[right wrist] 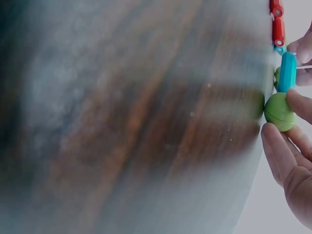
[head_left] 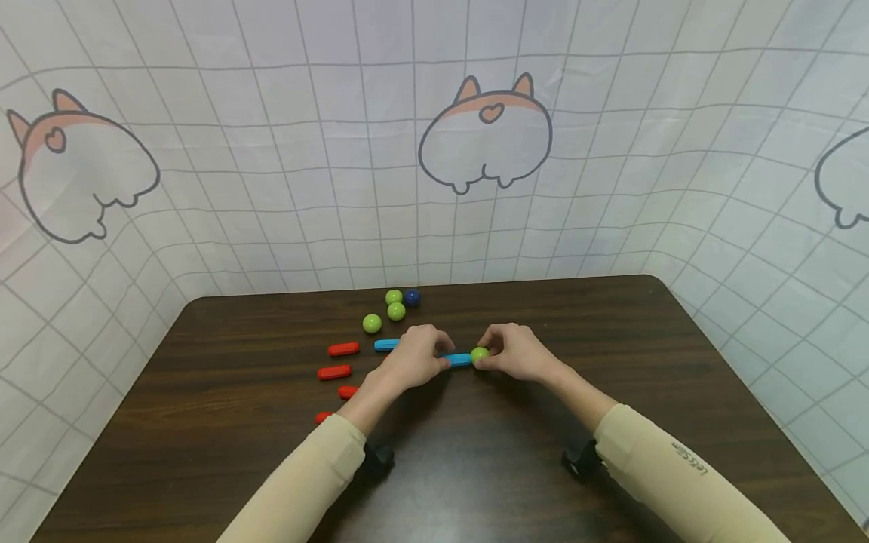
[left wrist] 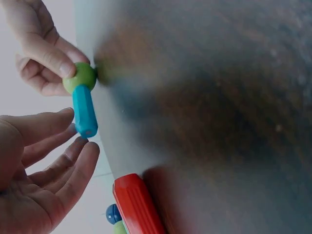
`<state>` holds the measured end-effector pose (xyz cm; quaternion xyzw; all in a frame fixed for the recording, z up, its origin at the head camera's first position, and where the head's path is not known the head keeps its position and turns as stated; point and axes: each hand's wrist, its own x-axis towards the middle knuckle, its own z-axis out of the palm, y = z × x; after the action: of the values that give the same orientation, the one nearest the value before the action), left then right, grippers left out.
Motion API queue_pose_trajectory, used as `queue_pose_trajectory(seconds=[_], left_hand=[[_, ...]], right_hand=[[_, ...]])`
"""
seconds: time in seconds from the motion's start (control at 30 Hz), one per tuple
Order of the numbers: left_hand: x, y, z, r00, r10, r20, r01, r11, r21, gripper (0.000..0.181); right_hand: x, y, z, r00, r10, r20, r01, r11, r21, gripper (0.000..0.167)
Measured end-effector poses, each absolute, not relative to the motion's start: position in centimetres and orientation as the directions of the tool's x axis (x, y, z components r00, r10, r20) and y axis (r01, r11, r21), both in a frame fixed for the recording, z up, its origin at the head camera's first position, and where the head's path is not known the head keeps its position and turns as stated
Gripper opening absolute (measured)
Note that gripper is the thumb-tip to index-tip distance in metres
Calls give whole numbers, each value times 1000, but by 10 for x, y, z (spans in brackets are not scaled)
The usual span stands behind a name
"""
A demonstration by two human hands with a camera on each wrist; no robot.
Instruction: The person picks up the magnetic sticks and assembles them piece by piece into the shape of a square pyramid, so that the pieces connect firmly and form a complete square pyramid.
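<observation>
My right hand [head_left: 519,353] pinches a green ball [head_left: 479,354] between thumb and fingers. A short blue stick [head_left: 459,360] is joined to that ball and points left. In the left wrist view, the blue stick [left wrist: 85,112] shows its free end, and the green ball [left wrist: 80,77] sits at its far end. My left hand [head_left: 419,354] is at that free end. Its thumb and fingers [left wrist: 87,163] are spread loosely beside the stick, close to it or barely touching. The right wrist view shows the right hand [right wrist: 292,161] on the ball [right wrist: 279,113].
Several red sticks [head_left: 334,372] lie on the dark wooden table [head_left: 224,422], left of the hands. Another blue stick [head_left: 386,345] is partly behind the left hand. Farther back are several green balls [head_left: 372,323] and a dark blue ball [head_left: 412,298]. A patterned curtain [head_left: 366,166] stands behind the table.
</observation>
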<state>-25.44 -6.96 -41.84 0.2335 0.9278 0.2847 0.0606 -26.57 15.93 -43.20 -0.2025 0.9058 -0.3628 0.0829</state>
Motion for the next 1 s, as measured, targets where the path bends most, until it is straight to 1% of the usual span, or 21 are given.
queue_pose_trajectory(seconds=[0.17,0.33,0.47,0.73,1.0], left_hand=[[-256,-80,-416,-906,421,54,362,700,616,21],[-260,-98,-413,-941,322,103,298,646,703,21],[-261,-111,-408,-960,247,130,258,612,747,21],[-267,-128,-409,-973,161,164,230,622,749,17],[-273,-142,-415,-979,59,195,189,621,761,25]], right_hand=[[-266,161,-432,-899,-438,3,-315,643,-698,25],[-266,163,-432,-897,-441,17,-330,645,-689,26],[-267,164,-432,-896,-444,27,-342,648,-681,25],[-269,165,-433,-895,-445,25,-342,649,-680,26],[-268,164,-435,-899,-438,18,-330,648,-686,25]])
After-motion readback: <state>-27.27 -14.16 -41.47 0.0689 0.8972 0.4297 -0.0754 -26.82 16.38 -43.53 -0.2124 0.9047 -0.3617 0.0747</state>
